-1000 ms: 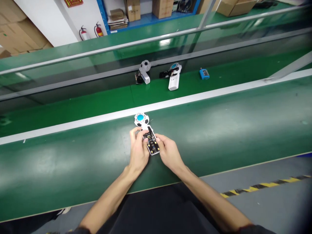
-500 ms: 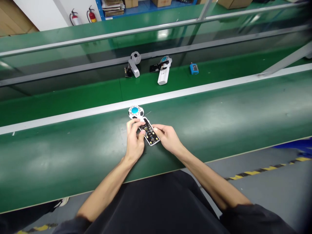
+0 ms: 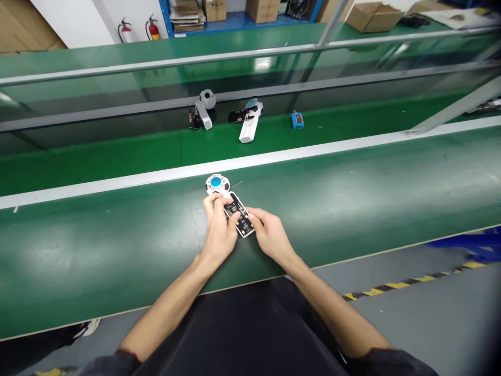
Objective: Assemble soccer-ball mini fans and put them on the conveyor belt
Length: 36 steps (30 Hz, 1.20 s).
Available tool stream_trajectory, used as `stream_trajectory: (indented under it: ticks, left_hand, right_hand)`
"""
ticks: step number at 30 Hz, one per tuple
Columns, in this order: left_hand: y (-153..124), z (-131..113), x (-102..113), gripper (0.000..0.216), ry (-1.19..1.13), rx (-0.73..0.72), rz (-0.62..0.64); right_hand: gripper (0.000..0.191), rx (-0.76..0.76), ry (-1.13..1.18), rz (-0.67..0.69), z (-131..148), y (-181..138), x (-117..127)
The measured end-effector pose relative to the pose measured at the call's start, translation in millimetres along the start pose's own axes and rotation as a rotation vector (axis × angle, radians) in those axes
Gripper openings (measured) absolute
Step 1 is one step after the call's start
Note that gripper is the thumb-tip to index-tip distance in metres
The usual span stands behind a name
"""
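A small handheld fan lies on the green bench: a round white football-patterned head with a blue centre (image 3: 217,183) and an open handle showing a black circuit board (image 3: 238,211). My left hand (image 3: 219,232) grips the handle's left side, fingers curled over the board near the head. My right hand (image 3: 269,236) holds the lower right edge of the handle, fingers bent against it. Both hands rest on the bench surface.
On the far conveyor belt (image 3: 117,156) lie a fan with a football head (image 3: 203,108), another partly assembled white fan (image 3: 248,121) and a small blue part (image 3: 297,119). A white strip edges the bench. Two fire extinguishers (image 3: 136,30) and shelved cartons stand behind.
My hands stay on the fan handle; the left fingers have slid further over the board. The parts on the far belt have drifted left. The view has shifted slightly.
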<state>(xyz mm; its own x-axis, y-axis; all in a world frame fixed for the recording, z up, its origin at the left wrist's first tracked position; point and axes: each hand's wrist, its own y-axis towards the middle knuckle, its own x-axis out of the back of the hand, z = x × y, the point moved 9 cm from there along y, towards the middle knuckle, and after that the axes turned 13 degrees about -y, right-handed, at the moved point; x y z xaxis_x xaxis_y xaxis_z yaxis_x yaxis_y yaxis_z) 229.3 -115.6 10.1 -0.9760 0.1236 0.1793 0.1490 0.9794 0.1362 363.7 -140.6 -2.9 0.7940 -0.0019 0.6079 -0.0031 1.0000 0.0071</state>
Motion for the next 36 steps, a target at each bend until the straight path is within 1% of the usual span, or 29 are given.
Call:
stream_trajectory:
  ticks: [6, 9, 13, 18, 23, 26, 28, 29, 32, 34, 36]
  left_hand:
    - [5.4, 5.7, 1.5, 0.022, -0.162, -0.007, 0.061]
    - [6.4, 8.5, 0.4, 0.022, -0.213, -0.004, 0.070]
    - [6.6, 13.1, 1.3, 0.023, -0.226, -0.029, 0.041]
    - [9.2, 18.7, 6.2, 0.024, -0.235, -0.046, -0.034]
    - [11.7, 20.0, 9.5, 0.023, -0.365, -0.035, -0.078]
    - [10.0, 21.4, 8.2, 0.023, -0.421, -0.006, -0.060]
    - [8.3, 21.0, 8.0, 0.022, -0.406, 0.012, -0.044]
    - [7.8, 19.5, 8.6, 0.022, -0.381, 0.017, -0.040]
    - [9.6, 9.6, 12.4, 0.023, -0.247, 0.027, -0.038]
    - [13.1, 0.9, 17.3, 0.021, -0.119, 0.053, -0.067]
    - [16.7, -8.9, 21.9, 0.017, -0.032, 0.081, -0.108]
  right_hand:
    - [0.033, -0.087, 0.213, 0.101, -8.0, 10.1, -1.9]
    - [0.032, -0.108, 0.278, 0.124, -10.5, 12.7, 0.2]
    - [0.032, -0.160, 0.356, 0.147, -16.4, 14.4, -0.3]
    - [0.036, -0.281, 0.565, 0.212, -23.0, 16.4, -10.0]
    - [0.043, -0.264, 0.727, 0.243, -19.6, 19.2, -17.6]
    - [0.053, -0.299, 0.821, 0.350, -16.0, 15.6, -29.2]
    - [0.057, -0.307, 0.904, 0.419, -8.7, 12.4, -35.5]
    - [0.056, -0.296, 0.944, 0.420, -4.6, 12.1, -35.8]
    - [0.055, -0.269, 1.006, 0.374, 3.5, 12.1, -35.0]
    - [0.058, -0.263, 0.980, 0.336, 4.8, 12.8, -36.4]
    - [0.062, -0.215, 0.931, 0.281, 7.7, 15.7, -36.7]
